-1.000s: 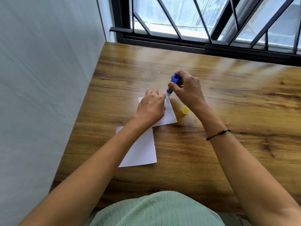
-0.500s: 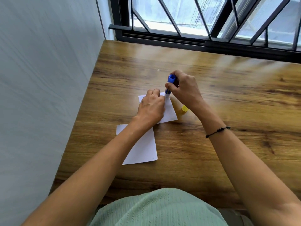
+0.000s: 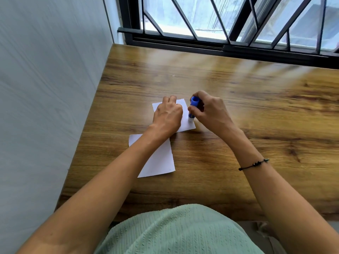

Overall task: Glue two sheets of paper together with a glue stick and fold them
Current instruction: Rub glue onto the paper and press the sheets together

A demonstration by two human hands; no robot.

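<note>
While spreading glue along the right edge of the far sheet, keep the left hand flat and heavy on the paper, fingers curled loosely and gripping nothing, just pinning. Keep the right hand closed around the glue stick, fingers wrapped on the blue barrel, tip down and touching the sheet near its 3 o'clock edge. Hold the stick close to upright, press lightly, and draw in short even strokes toward 6 o'clock, away from the pinning hand, so the paper does not wrinkle or drag. Carry each stroke just up to the edge, not past it, to keep glue off the table. Cover the margin fully; judged from here, bare patches would let the join lift at the fold.

Leave the near sheet where it lies, at 6 o'clock from the far one, partly under the left forearm; whether the two sheets overlap or merely touch cannot be told, the arm hiding that corner. Mind the forearm on lifting, since a sleeve-free arm can still carry thin paper along
</note>
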